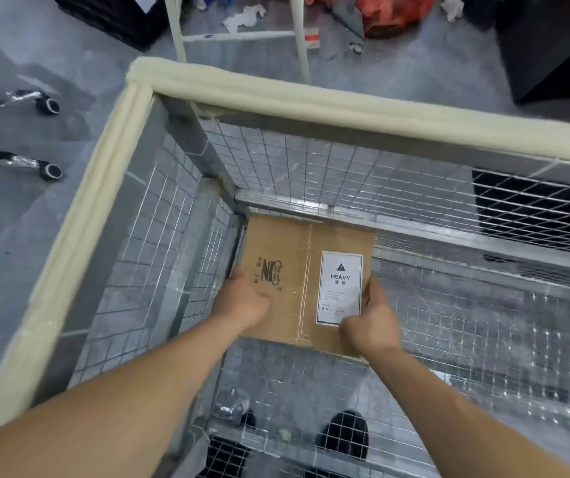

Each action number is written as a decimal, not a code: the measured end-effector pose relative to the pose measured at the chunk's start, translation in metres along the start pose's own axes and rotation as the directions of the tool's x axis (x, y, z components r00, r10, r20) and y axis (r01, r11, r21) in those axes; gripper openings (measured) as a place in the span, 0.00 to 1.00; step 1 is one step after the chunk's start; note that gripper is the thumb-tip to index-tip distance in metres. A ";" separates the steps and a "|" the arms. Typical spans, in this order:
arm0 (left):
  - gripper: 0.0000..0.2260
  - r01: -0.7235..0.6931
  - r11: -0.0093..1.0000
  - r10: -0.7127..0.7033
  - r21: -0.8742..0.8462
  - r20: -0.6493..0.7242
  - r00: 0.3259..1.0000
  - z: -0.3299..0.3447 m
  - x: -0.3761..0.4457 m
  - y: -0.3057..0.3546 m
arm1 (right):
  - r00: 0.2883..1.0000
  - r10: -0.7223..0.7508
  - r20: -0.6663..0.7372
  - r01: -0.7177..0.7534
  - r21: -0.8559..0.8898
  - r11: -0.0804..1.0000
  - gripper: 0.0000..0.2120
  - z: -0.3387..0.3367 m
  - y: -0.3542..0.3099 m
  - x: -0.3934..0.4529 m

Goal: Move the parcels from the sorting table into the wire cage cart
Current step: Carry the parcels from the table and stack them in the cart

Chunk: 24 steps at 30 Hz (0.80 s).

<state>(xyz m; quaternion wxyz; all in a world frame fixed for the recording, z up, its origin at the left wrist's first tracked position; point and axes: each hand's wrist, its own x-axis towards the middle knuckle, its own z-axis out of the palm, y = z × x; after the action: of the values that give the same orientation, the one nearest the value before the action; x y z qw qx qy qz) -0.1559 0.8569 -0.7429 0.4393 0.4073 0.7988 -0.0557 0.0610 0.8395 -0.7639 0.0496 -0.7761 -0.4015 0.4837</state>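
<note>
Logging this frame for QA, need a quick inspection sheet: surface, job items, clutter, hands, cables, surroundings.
Surface: wire mesh floor of the wire cage cart, rim padded in cream foam; the sorting table is out of view.
Job's things: one cardboard parcel low in the cart's far left corner, white HEAVY label facing up.
Clutter: crumpled paper and an orange bag on the floor beyond the cart.
Hands: left hand grips the parcel's left edge; right hand grips its right edge.
Cables: nothing seen.
Surroundings: grey floor, chair casters at left, cream frame legs behind the cart.
</note>
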 end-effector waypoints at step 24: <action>0.36 -0.521 0.620 0.493 0.587 0.226 0.840 -0.086 -0.222 0.093 | 0.994 -0.103 -0.037 0.095 -0.175 0.980 0.23 -0.141 -0.072 -0.211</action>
<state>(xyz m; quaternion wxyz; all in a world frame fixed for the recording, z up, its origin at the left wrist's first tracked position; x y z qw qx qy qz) -0.0848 0.8231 -0.4992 0.2924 0.7365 0.5760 -0.2007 0.0867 0.7898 -0.5062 0.0151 -0.7674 -0.4789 0.4260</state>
